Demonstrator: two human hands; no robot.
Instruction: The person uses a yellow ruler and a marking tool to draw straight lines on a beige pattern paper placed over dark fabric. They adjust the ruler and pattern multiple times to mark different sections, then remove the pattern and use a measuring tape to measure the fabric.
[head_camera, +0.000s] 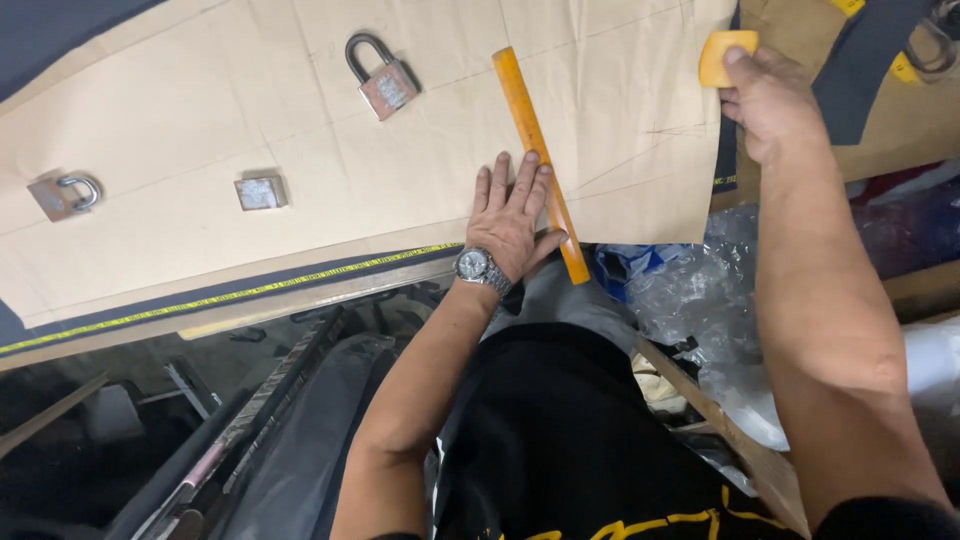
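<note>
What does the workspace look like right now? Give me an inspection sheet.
Surface: table with dark fabric under a brown paper pattern.
Job's things: orange ruler lying on the pattern; yellow chalk piece at the pattern's right edge.
Clutter: two padlocks and a square metal block lying on the paper as weights.
Grippers: left hand flat on the pattern against the ruler; right hand holds the chalk piece.
Cables: nothing seen.
Surroundings: crumpled clear plastic below the table edge.
</note>
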